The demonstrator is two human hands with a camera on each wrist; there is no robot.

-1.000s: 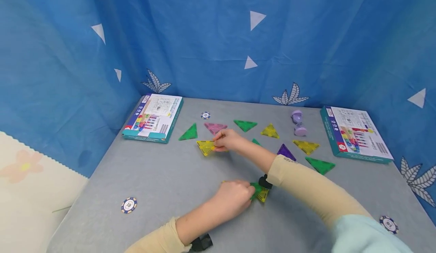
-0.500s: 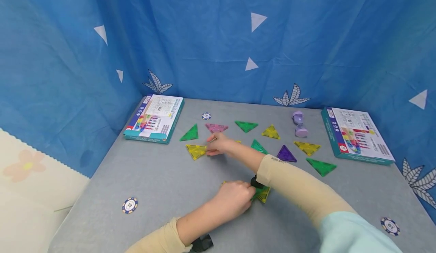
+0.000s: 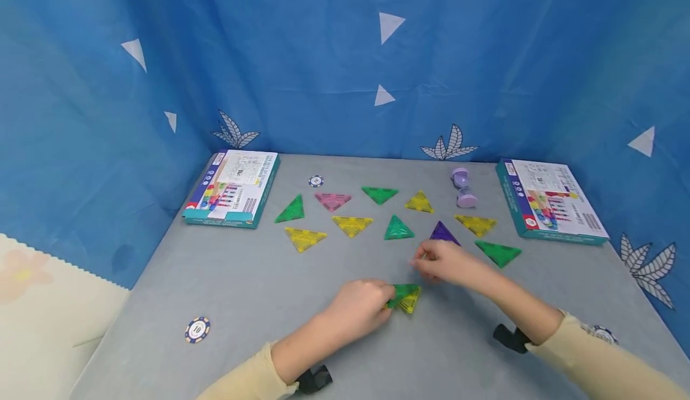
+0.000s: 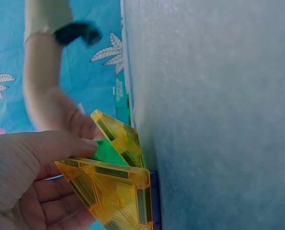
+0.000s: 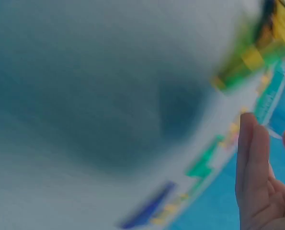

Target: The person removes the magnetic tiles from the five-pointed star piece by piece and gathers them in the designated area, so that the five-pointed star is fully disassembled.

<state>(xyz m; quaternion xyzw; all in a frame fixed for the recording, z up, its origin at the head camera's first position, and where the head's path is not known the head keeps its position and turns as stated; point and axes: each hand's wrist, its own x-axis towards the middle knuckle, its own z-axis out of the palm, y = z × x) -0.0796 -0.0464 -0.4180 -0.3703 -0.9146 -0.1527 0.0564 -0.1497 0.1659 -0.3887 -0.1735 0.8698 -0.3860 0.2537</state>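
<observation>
My left hand [image 3: 358, 305] pinches a green translucent triangle tile [image 3: 402, 293] near the table's front. Yellow triangle tiles [image 3: 410, 300] lean against it. In the left wrist view, the thumb lies on the green tile [image 4: 107, 152], between a near yellow tile [image 4: 116, 194] and a farther yellow tile [image 4: 121, 136]. A purple edge [image 4: 155, 199] shows at the base. My right hand [image 3: 447, 262] hovers just in front of a flat purple triangle tile [image 3: 443, 232]. Its fingers [image 5: 257, 167] look extended in the right wrist view, holding nothing; the propped tiles [image 5: 252, 57] are blurred there.
Several green, yellow and pink triangle tiles [image 3: 333, 201] lie flat across the mid-table. A purple hourglass [image 3: 463, 188] stands behind them. Boxes lie at left [image 3: 232, 189] and right [image 3: 551, 201]. Poker chips lie at front left [image 3: 197, 330], at the back [image 3: 315, 181] and partly behind the right sleeve.
My right hand slid a yellow triangle tile leftward, let it go, and drew back to the right and nearer. The left hand stays at the propped tiles. The view shifted slightly.
</observation>
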